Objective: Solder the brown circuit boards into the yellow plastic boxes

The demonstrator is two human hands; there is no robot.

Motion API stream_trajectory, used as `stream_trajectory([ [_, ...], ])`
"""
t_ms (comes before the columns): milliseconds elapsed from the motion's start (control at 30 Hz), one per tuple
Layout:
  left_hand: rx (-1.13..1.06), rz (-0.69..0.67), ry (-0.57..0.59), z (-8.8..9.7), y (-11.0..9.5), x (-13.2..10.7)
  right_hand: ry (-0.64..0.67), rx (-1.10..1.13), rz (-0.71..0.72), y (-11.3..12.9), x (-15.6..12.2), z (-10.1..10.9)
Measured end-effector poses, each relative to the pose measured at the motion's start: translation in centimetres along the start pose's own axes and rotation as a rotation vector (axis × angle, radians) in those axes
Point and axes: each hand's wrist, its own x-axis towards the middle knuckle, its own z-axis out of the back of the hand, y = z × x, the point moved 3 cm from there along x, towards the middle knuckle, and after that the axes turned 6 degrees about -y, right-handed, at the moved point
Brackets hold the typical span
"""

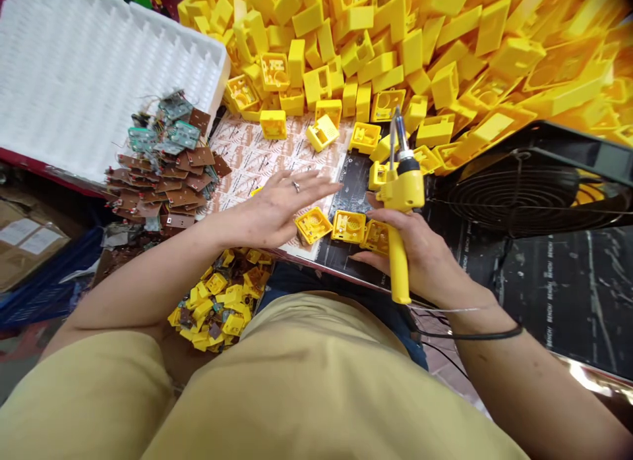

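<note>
Yellow plastic in the right hand (pixel 420 249): gripping a soldering gun (pixel 403 188). Extending the left hand (pixel 277 209), loosely spread, beside small boxes (pixel 314 225).

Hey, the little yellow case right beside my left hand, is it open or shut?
Open: the yellow case by your left hand has no cover, and its hollow inside shows.

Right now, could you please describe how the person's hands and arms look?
Neither hand is gloved. The left hand wears a silvery ring; on that side is a short mustard-yellow sleeve. Behind the right hand, a dark band crosses the forearm, perhaps a bracelet.
</note>
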Motion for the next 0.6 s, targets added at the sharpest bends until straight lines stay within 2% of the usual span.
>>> stream_trajectory([
  [67, 0.109, 0.124, -0.121, -0.7, -0.4, -0.5, -0.006, 0.019, 0.020, -0.2, 0.3, -0.8],
  [167, 0.240, 0.217, -0.193, -2.8, -1.5, -0.9, -0.014, 0.019, 0.032, -0.4, 0.1, -0.8],
  [267, 0.178, 0.122, -0.181, -4.5, -2.9, -0.3, -0.007, 0.011, 0.040, -0.7, -0.7, 0.3],
  [333, 0.141, 0.038, -0.186, -4.6, -3.1, 0.1, 0.005, 0.012, 0.051, -0.9, -1.3, 0.9],
  [400, 0.186, 0.071, -0.238, -3.6, -2.0, -0.2, 0.006, 0.008, 0.063, -1.1, -1.8, 1.2],
  [467, 0.264, 0.205, -0.262, -2.1, 0.2, -1.3, 0.019, -0.022, 0.050, -1.4, -2.1, 1.0],
  [533, 0.268, 0.289, -0.189, -0.9, 2.5, -2.7, 0.044, -0.049, 0.031, -1.5, -2.2, 0.8],
  [600, 0.181, 0.269, -0.101, -0.5, 3.7, -3.7, 0.065, -0.054, 0.033, -1.5, -2.1, 0.6],
])
